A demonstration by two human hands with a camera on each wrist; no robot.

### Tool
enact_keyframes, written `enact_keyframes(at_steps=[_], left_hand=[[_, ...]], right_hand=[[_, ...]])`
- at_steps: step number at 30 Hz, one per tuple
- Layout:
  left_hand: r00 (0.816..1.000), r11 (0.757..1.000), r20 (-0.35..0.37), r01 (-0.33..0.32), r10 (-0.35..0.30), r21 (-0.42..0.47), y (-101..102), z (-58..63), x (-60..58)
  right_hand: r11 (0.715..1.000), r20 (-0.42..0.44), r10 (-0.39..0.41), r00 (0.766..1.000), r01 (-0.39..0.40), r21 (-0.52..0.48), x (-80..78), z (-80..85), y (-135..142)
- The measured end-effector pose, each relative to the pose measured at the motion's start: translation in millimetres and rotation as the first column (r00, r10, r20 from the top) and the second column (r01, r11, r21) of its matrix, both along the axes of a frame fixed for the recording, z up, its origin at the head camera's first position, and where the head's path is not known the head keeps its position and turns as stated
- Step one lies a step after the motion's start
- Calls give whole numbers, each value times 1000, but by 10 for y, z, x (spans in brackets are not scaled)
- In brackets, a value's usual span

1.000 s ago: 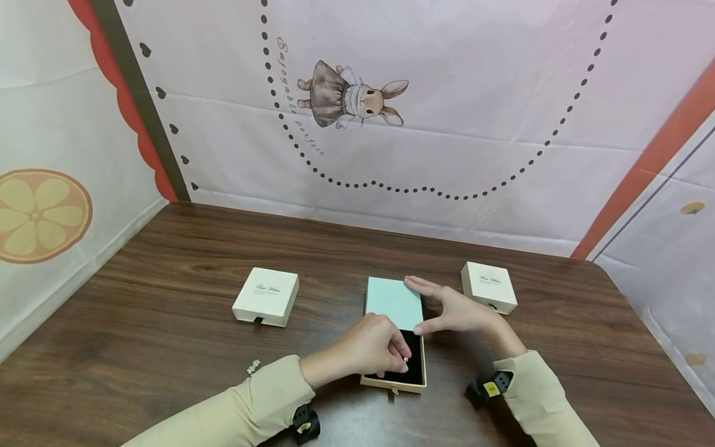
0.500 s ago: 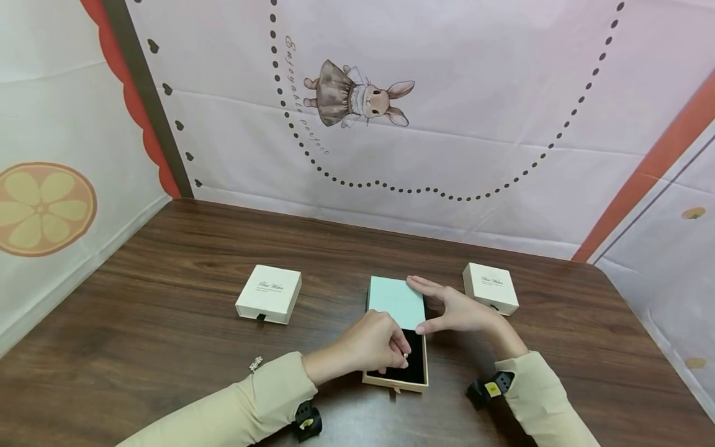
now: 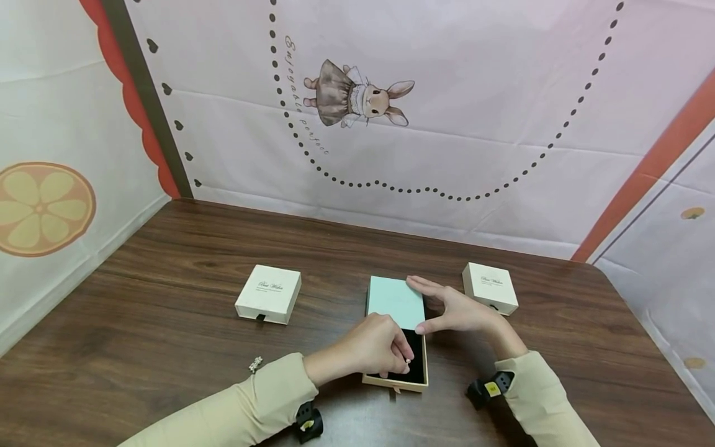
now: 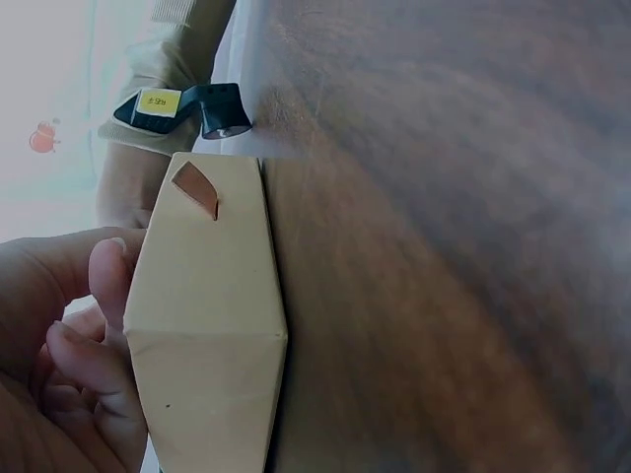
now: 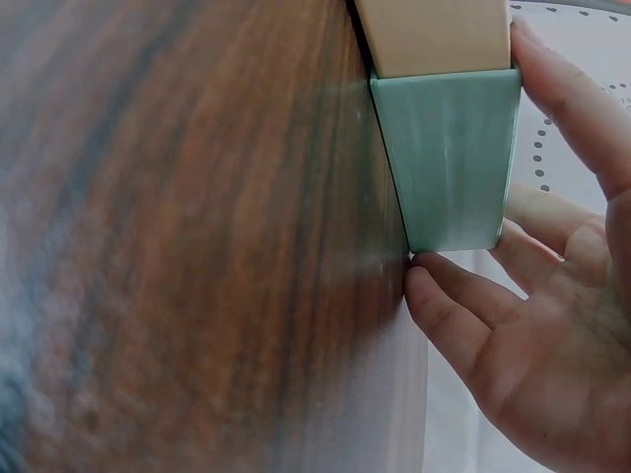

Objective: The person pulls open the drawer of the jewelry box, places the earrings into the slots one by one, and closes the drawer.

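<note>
In the head view a jewelry box has a pale teal sleeve with its beige drawer slid out toward me. Black lining fills the drawer. My left hand reaches over the drawer, pinching a small shiny piece between thumb and fingertips, low at the lining. Its exact kind is too small to make out. My right hand grips the sleeve from the right, thumb at its near corner and fingers at its far end. In the right wrist view those fingertips sit against the sleeve's end.
A white box printed with lettering stands on the left of the wooden table. Another white box is behind my right hand. A sparkly silver piece lies beside my left sleeve. A printed cloth hangs behind the table.
The fingertips of my left hand have shifted slightly over the black lining with the shiny piece. My right hand and the boxes stay put; the head view has shifted a little.
</note>
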State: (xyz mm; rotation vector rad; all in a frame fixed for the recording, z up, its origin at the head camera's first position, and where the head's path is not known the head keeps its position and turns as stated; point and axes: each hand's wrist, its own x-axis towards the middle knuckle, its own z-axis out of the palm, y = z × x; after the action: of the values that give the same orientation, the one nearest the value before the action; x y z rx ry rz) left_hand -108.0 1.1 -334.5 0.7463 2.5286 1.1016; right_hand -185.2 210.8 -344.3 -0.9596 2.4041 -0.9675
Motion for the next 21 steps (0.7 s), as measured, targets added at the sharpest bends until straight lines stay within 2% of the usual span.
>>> enact_keyframes(at_steps=[6,10,15,21], left_hand=[[1000,1000,-12,3,-3,-5,24,-12,-19],[1000,1000,-27,8,-8,4,32,-30,-52],[998,1000,-67,13,-14,-16,27,-42,-72],[993,999,-115,10,-15,-45,23,-48,-78]], right_hand=[[1000,-30,4,1000,-3,19,-5,-3,7],[1000,-20,4,1000,-3,15,-1,9,1],[1000,11,-3,1000,3,-2,5,22,-8],[1000,-2,-6,1000,6,7,5,20,-3]])
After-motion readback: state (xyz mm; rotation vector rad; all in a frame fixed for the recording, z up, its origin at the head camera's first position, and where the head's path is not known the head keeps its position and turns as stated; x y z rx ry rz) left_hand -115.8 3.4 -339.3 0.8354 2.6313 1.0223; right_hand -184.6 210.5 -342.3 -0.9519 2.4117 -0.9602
